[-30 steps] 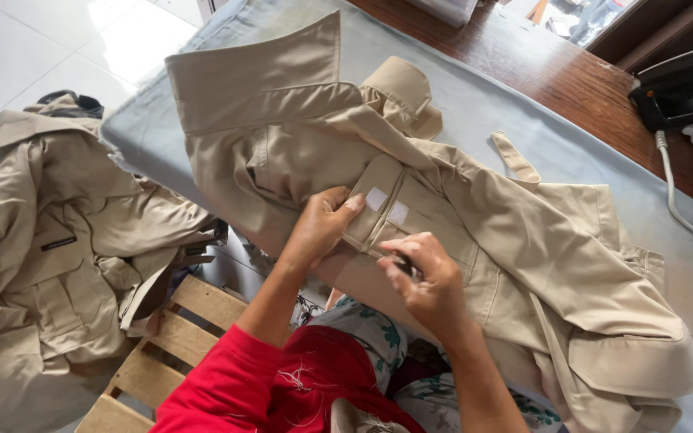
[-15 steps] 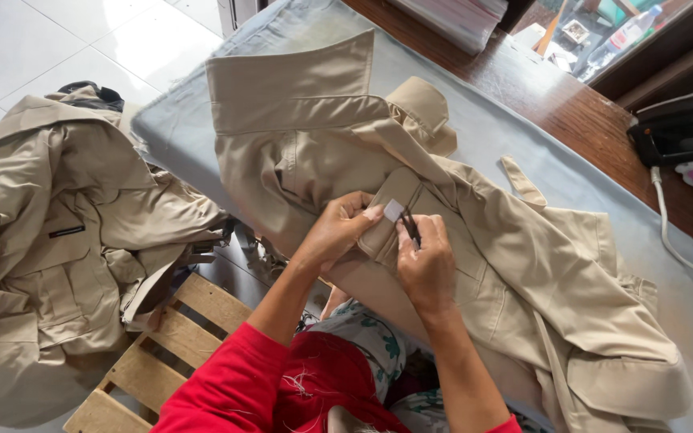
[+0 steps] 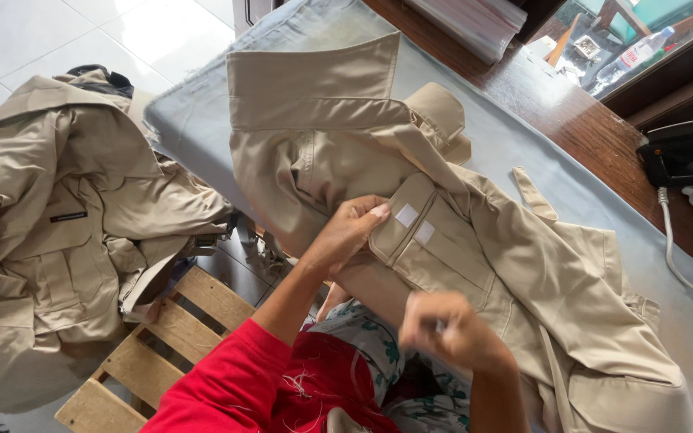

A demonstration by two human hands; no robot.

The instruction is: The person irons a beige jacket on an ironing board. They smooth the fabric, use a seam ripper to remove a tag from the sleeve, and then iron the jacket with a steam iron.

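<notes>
While the left hand pinches the beige cotton pocket flap, the clenched, blurred right hand sits nearer the body; its contents are unclear.

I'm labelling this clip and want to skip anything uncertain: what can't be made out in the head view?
- Right hand: motion-blurred fist; whether it holds anything cannot be told.
- Left hand: its fingertips are tucked under the beige jacket's pocket flap with two white squares.
- Black iron: cut off by the right edge.
- Beige jacket pile: cut off at the left edge, folds hide how many garments.
- Clear plastic bottle: too small for detail.
</notes>
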